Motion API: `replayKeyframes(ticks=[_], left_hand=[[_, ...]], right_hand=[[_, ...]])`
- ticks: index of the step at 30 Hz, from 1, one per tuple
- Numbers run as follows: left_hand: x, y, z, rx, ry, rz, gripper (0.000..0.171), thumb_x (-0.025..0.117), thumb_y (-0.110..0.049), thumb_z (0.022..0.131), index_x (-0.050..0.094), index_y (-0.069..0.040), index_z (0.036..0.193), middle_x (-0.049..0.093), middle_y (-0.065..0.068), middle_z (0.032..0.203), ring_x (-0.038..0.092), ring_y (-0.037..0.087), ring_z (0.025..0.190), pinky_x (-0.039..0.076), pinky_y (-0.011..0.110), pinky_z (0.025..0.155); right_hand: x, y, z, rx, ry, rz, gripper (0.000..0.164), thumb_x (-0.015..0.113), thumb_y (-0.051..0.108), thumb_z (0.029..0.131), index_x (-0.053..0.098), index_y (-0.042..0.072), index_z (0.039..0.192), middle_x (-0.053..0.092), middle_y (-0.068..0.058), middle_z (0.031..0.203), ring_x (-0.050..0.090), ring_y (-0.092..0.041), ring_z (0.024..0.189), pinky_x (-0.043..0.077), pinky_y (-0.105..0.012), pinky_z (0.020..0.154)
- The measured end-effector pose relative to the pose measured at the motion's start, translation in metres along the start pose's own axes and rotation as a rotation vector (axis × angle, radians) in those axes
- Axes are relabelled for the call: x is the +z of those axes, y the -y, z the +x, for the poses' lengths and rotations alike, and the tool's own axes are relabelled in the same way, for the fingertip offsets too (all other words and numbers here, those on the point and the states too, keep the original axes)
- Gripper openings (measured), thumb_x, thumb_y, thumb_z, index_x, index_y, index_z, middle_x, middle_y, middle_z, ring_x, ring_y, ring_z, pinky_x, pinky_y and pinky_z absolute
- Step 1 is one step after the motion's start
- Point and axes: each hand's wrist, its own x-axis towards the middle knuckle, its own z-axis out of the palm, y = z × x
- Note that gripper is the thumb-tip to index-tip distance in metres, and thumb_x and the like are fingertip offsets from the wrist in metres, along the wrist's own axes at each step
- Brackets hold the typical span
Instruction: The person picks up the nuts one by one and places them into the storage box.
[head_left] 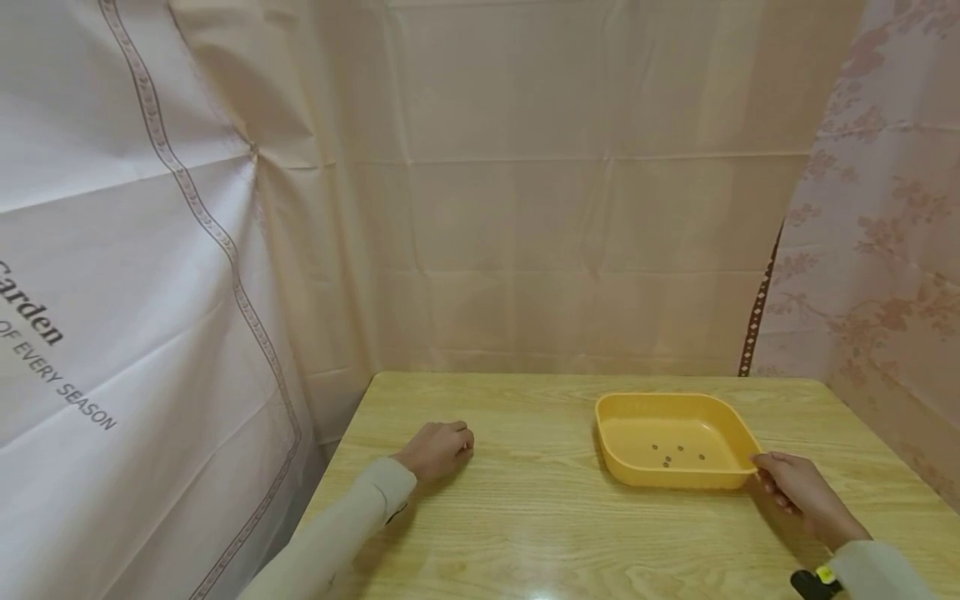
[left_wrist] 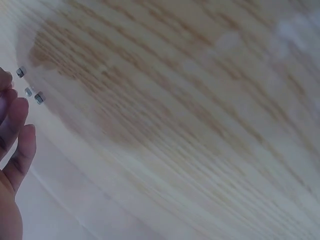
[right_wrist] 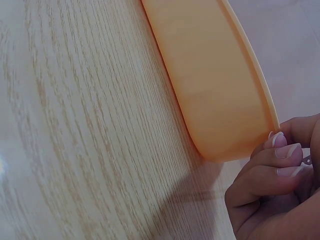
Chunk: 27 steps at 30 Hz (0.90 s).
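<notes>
A yellow plastic tray (head_left: 675,479) stands on the right half of the wooden table, with several small metal nuts (head_left: 680,448) scattered over its floor. My right hand (head_left: 802,492) pinches the rim at the tray's near right corner; the right wrist view shows the bent fingers (right_wrist: 265,180) against that corner. Over the left part of the table is my left hand (head_left: 441,452), its fingers bent and pointing down. Beside its fingertips, in the left wrist view, lie a few metal nuts (left_wrist: 39,97). Its thumb is hidden, so whether it pinches a nut does not show.
The light wooden table (head_left: 525,525) reaches back to a beige cloth (head_left: 525,208). A white printed cloth (head_left: 150,333) hangs along the left side, a pink floral one (head_left: 892,250) along the right. Bare tabletop separates the left hand from the tray.
</notes>
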Motion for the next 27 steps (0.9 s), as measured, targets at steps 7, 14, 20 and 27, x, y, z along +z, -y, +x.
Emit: replayKeyframes(ticks=[7,14,20,27], left_hand=[[-0.0012,0.0006,0.0012,0.030,-0.023,-0.011,0.007,0.073,-0.020,0.098,0.075,-0.014,0.094,0.066,-0.006,0.090,0.062,0.002,0.071,0.049,0.015,0.061],[0.0000,0.0012,0.0030,0.041,-0.032,-0.012,0.005,0.074,-0.020,0.097,0.074,-0.015,0.097,0.068,-0.005,0.092,0.063,0.003,0.074,0.049,0.014,0.063],[0.0028,0.0016,0.0041,0.062,-0.076,-0.018,0.005,0.073,-0.019,0.097,0.073,-0.015,0.095,0.068,-0.005,0.092,0.062,0.001,0.072,0.048,0.013,0.062],[0.0003,-0.0021,0.0078,0.069,-0.090,-0.024,0.006,0.071,-0.015,0.098,0.073,-0.016,0.093,0.067,-0.007,0.088,0.058,-0.001,0.069,0.046,0.013,0.059]], right_hand=[[0.0006,0.0003,-0.0008,-0.005,-0.006,0.000,0.039,0.041,0.033,0.111,0.058,0.012,0.083,0.049,0.005,0.069,0.043,-0.007,0.055,0.042,-0.024,0.050],[0.0004,0.0014,-0.0016,-0.002,-0.008,0.001,0.039,0.041,0.034,0.111,0.058,0.013,0.084,0.049,0.006,0.069,0.043,-0.007,0.055,0.042,-0.024,0.051],[-0.0001,0.0011,-0.0007,-0.007,-0.013,-0.006,0.039,0.040,0.035,0.111,0.058,0.012,0.084,0.049,0.006,0.069,0.044,-0.007,0.056,0.042,-0.024,0.051],[0.0002,0.0002,-0.0003,-0.008,-0.007,-0.011,0.039,0.040,0.035,0.111,0.058,0.013,0.084,0.049,0.006,0.069,0.043,-0.007,0.055,0.042,-0.024,0.051]])
